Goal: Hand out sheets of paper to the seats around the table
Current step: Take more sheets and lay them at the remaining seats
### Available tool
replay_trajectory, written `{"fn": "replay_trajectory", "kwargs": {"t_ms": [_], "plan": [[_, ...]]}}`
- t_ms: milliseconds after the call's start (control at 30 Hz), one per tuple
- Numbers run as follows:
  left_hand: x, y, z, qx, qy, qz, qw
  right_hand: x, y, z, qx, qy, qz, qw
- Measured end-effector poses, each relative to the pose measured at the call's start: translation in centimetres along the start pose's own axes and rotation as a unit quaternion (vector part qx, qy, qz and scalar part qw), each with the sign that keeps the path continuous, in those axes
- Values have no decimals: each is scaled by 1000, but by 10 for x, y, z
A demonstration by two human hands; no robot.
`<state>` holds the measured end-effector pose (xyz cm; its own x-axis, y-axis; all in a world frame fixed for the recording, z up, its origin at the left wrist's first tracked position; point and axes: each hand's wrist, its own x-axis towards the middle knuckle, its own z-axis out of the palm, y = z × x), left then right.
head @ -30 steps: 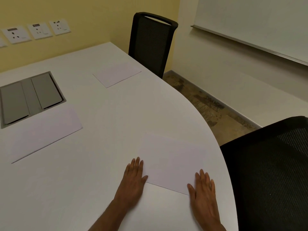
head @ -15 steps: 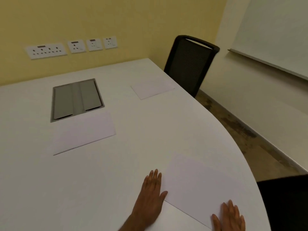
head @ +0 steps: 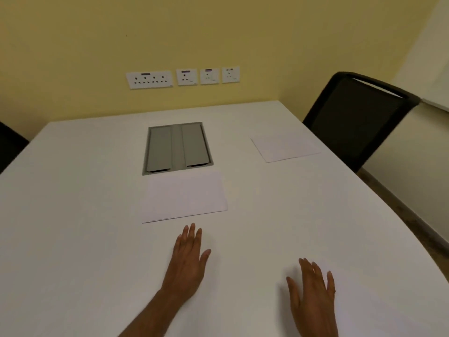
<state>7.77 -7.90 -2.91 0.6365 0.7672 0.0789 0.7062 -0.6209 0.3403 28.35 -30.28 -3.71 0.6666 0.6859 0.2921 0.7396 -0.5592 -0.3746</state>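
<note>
While both palms are spread flat, holding nothing, the left hand [head: 188, 261] is seen just short of the paper stack [head: 184, 197], the right hand [head: 312, 291] well apart.

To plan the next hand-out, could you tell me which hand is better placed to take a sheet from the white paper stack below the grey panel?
Probably the left hand: open and empty, fingertips just short of the white paper stack. The right hand lies farther off, toward the white table edge.
</note>
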Motion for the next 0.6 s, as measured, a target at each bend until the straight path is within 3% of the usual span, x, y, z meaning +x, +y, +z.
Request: {"fn": "replay_trajectory", "kwargs": {"t_ms": [200,433,600], "plan": [[20,-59,-23,-23,35,-85,996,63,-66,35,24,-11,-66,997],[37,-108,-28,-31,43,-161,985,117,-120,80,29,-25,-77,996],[48,-133,-15,-33,31,-174,984,135,-140,113,52,-87,-59,993]]}}
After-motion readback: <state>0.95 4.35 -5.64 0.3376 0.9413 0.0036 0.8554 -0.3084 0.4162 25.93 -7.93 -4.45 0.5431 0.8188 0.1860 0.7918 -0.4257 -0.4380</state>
